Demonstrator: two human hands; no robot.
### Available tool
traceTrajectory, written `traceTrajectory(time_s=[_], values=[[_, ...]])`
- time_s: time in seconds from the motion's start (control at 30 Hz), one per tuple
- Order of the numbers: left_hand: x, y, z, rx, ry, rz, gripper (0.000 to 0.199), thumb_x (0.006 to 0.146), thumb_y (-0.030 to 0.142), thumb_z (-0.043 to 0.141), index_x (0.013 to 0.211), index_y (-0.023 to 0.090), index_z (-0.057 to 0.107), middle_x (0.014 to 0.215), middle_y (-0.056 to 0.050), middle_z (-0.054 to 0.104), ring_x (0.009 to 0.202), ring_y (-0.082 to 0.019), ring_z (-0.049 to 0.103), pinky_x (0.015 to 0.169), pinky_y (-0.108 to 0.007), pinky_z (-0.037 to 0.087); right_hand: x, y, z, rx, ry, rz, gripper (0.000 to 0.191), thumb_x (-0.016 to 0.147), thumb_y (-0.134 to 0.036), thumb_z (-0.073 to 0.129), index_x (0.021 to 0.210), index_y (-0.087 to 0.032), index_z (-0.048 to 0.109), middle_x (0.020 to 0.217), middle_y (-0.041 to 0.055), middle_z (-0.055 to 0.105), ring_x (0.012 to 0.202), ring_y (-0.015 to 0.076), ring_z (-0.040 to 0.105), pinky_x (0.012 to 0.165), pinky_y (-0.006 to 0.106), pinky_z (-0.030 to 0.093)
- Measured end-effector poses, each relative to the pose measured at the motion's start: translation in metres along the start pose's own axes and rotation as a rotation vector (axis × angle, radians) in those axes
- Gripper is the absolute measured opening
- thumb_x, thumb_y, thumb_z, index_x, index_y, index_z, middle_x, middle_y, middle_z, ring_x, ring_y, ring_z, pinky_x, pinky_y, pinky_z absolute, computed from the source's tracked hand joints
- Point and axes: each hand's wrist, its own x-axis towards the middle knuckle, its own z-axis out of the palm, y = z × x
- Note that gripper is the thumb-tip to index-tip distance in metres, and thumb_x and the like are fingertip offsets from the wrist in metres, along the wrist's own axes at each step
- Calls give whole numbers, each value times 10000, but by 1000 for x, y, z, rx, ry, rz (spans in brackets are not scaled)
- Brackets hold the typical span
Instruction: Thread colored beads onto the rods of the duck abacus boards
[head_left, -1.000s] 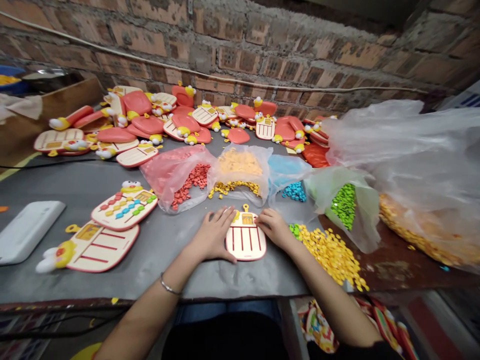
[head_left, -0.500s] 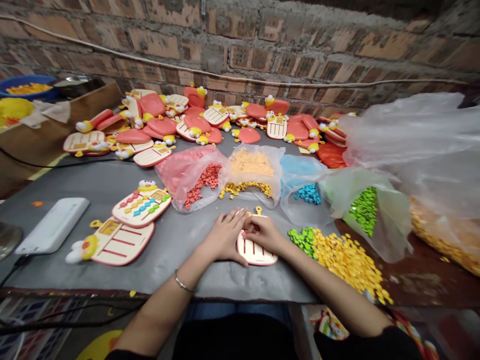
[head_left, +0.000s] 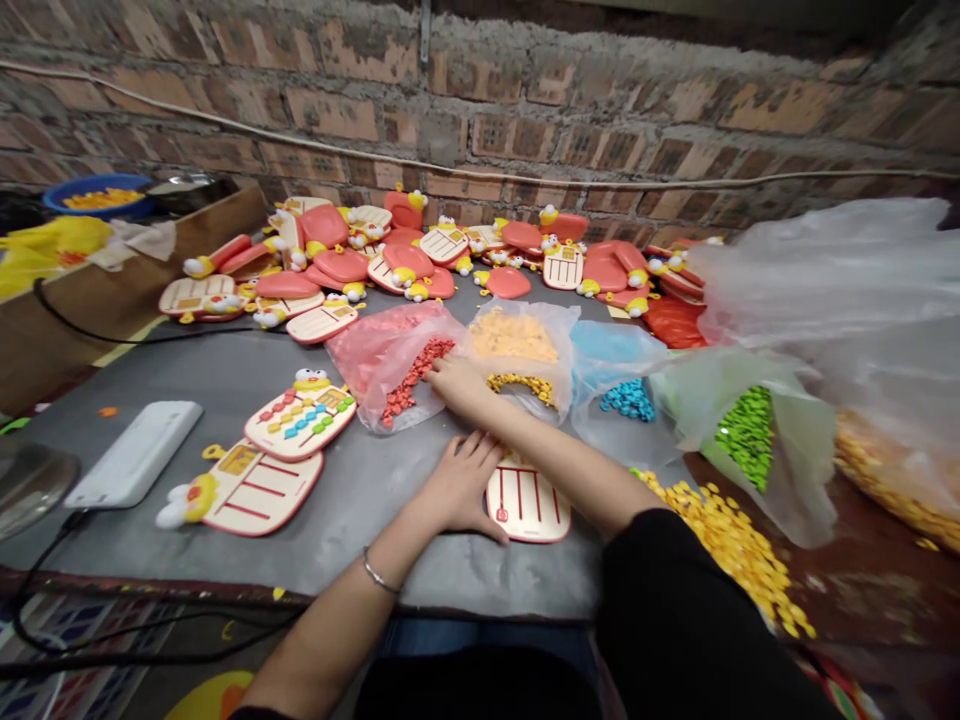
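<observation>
My left hand (head_left: 466,488) steadies a cream toy board (head_left: 531,505) with red rims and slots, thumb and fingers spread along its left side. One small red piece (head_left: 502,515) sits low in the leftmost slot. Past that board reaches my right hand (head_left: 454,382), its fingertips drawn together among red pieces (head_left: 409,388) at the mouth of a clear bag. Whatever lies between those fingertips is hidden. The right forearm covers the board's upper part.
On the left, a board with coloured pieces (head_left: 300,420) overlaps another slotted board (head_left: 259,490), beside a white power bank (head_left: 135,455). Yellow (head_left: 517,385), blue (head_left: 628,399) and green pieces (head_left: 746,435) lie in bags. Loose yellow pieces (head_left: 727,545) spread rightward. Red-backed toys (head_left: 345,265) pile behind.
My right hand has left the board and moved up and left to the bag of red pieces. The left hand stays at the board. A red piece now shows in the board's left slot.
</observation>
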Motion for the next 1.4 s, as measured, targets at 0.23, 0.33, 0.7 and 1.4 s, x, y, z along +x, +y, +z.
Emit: traceTrajectory(time_s=[0.23,0.33,0.7,1.4], values=[[-1,1,1,7,-11,-14,1221,571,799,674,1489,116,248,1550,-212,260,1437,-404,166,1123,-564,162,14,5,18,39,2,-28,205,947,-93,463,987,-89,663,1052,157,647,955,236,578,807,335,445],[-1,2,0,11,-28,-31,1219,587,788,671,1502,116,226,1562,-221,228,1449,-391,140,1132,-556,144,-21,11,5,316,125,-26,150,919,-84,507,945,-133,645,959,85,676,871,180,601,785,285,465],[-2,6,-11,-30,-93,-96,1262,578,712,736,1544,199,105,1599,-223,31,1457,-418,52,1097,-611,135,-217,33,-11,534,407,248,107,916,-249,574,884,-200,664,943,90,711,891,228,676,805,372,546],[-1,8,-12,20,-39,-72,1191,608,738,691,1533,185,183,1588,-202,153,1431,-407,180,1094,-615,134,-236,16,11,633,252,326,70,884,-202,590,931,-192,641,856,57,685,754,198,639,683,312,510]])
